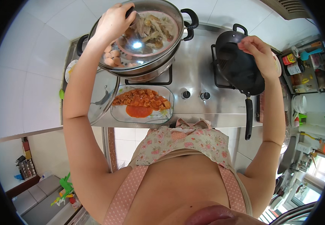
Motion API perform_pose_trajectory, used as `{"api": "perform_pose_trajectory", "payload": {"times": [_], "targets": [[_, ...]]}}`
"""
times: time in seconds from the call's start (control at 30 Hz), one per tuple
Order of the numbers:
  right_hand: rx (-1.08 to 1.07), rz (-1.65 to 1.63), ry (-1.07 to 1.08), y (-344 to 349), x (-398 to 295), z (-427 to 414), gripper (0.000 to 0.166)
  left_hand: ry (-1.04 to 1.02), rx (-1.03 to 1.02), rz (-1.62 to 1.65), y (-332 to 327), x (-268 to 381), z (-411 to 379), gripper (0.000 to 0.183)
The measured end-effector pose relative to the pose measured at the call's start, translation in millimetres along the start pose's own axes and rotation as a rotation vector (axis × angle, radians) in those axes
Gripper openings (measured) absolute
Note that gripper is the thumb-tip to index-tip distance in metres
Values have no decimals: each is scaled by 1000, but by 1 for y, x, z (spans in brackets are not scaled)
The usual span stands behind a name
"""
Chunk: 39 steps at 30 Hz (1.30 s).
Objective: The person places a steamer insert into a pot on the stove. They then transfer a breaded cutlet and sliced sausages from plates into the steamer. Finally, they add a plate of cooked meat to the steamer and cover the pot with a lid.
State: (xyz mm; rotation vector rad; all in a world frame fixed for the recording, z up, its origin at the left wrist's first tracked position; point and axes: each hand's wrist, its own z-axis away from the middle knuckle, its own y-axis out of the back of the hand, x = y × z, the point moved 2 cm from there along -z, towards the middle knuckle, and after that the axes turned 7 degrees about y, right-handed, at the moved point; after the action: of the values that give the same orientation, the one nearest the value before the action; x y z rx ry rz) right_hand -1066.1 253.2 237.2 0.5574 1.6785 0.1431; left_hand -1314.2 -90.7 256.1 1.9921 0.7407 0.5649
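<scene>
My left hand (114, 22) grips the black knob of a glass lid (140, 52) over a steel steamer pot (151, 75) on the left burner. Through the glass show a plate of cooked meat pieces (154, 33) and several pale round pieces of food (113, 57). My right hand (256, 50), with fingers bent and nothing visible in it, is raised over a black wok (237, 67) on the right burner. In front of the steamer lies a glass dish (164, 116) holding a browned piece of food in red sauce (141, 101).
A second glass lid (103, 98) leans beside the glass dish. Two stove knobs (185, 94) sit on the steel stovetop (199, 67). The wok's black handle (248, 118) juts past the counter's front edge. Seasoning bottles (294, 68) stand at the right, under the range hood (289, 8).
</scene>
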Motion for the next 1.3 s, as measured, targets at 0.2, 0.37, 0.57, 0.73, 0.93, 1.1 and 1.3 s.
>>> {"api": "perform_pose_trajectory", "payload": {"times": [0.2,0.37,0.57,0.73,0.93,1.1,1.3], "targets": [[-71,-55,110,-48,-15,-25,15,33,13,-106,2,4,2,31],[-64,22,162,-71,-13,-48,14,40,41,-167,-1,-1,6,32],[146,138,87,-87,7,-76,27,91,35,3,22,19,13,39],[119,-96,-166,-120,-2,-99,39,263,345,14,30,-95,37,52],[183,-165,-224,-148,24,-127,35,967,24,835,-5,-158,67,58],[213,-210,-183,-146,46,-150,30,1071,128,960,10,-144,66,49],[381,-230,-126,-135,-28,-154,25,1002,140,863,57,-178,37,48]]}}
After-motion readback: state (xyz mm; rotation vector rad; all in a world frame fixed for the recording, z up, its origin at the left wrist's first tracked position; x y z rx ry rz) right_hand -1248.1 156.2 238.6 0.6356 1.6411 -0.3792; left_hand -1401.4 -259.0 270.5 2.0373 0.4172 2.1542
